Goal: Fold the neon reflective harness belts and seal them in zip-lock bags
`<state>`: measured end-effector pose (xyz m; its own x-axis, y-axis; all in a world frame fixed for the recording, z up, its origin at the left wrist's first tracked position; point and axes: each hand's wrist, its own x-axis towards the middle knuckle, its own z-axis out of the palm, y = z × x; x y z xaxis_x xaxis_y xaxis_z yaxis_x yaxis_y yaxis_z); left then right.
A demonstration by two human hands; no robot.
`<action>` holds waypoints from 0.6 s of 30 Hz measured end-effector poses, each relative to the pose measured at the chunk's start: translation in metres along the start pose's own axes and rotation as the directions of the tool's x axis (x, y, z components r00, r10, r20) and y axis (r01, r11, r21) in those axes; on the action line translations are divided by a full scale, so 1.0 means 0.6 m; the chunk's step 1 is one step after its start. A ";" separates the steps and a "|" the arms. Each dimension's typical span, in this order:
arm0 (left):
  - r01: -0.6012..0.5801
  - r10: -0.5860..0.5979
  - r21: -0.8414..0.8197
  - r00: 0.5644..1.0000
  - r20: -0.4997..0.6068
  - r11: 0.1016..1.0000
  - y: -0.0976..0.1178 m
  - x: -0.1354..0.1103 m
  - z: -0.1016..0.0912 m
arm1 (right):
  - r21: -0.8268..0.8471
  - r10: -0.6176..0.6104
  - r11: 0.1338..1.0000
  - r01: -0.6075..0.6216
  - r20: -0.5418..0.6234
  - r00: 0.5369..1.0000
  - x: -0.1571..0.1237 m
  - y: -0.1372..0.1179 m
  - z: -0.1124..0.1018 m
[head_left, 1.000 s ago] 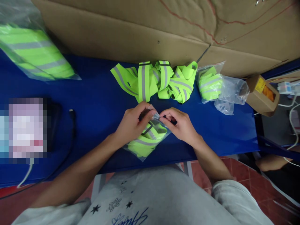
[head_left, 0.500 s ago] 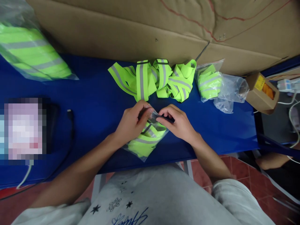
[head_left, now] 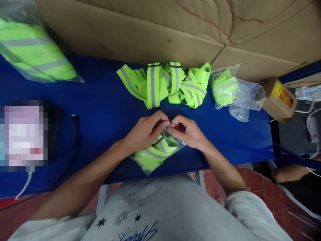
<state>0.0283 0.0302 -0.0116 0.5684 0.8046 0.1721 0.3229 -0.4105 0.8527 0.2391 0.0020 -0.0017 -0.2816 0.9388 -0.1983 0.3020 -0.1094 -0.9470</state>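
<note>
Both of my hands pinch the top edge of a clear plastic bag (head_left: pixel 147 172) near the front of the blue table. Inside that bag lies a folded neon-yellow reflective strap (head_left: pixel 160 152) with grey stripes. My left hand (head_left: pixel 147 129) has thumb and forefinger closed on the bag's edge. Right beside it, my right hand (head_left: pixel 188 132) grips the same edge, fingertips almost meeting the left ones. Behind my hands sits a loose pile of neon-yellow reflective straps (head_left: pixel 153 87) with dark buckles.
A large bag of reflective straps (head_left: pixel 37 57) lies back left. Back right are a small bagged strap (head_left: pixel 224 88) and a cardboard box (head_left: pixel 278 100). A black cable (head_left: pixel 77 134) and a blurred-out item (head_left: pixel 25 134) are at left. Another person's arm (head_left: pixel 288 172) shows at right.
My hands have drawn closer together along the bag's edge, so less of the plastic shows between them. The bag has tilted slightly and shifted a little left at its lower end.
</note>
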 end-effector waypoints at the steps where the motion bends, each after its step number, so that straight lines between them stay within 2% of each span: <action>1: 0.004 -0.003 -0.010 1.000 0.008 1.000 0.000 0.000 0.000 | 0.016 0.017 1.000 -0.017 0.000 1.000 0.000 -0.002 -0.001; 8: 0.041 -0.032 -0.129 0.997 0.071 0.991 0.010 0.005 -0.010 | 0.258 0.101 0.956 -0.141 0.159 0.982 0.006 -0.018 -0.025; 12: 0.075 -0.068 -0.148 0.997 0.048 0.986 0.010 0.006 -0.022 | 0.354 0.079 0.931 -0.094 0.057 0.995 0.010 -0.018 -0.037; 14: 0.094 -0.093 -0.153 0.996 0.015 0.984 0.008 0.006 -0.028 | 0.318 0.043 0.947 -0.050 0.027 0.999 0.009 -0.016 -0.036; 18: 0.117 -0.121 -0.147 0.993 -0.015 0.982 0.003 0.006 -0.034 | 0.080 -0.040 0.996 0.033 0.096 0.995 0.004 -0.010 -0.022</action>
<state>0.0154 0.0411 0.0007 0.5136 0.8547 0.0756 0.2726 -0.2461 0.9301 0.2486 0.0089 0.0067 -0.3793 0.9069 -0.1833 0.2188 -0.1045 -0.9701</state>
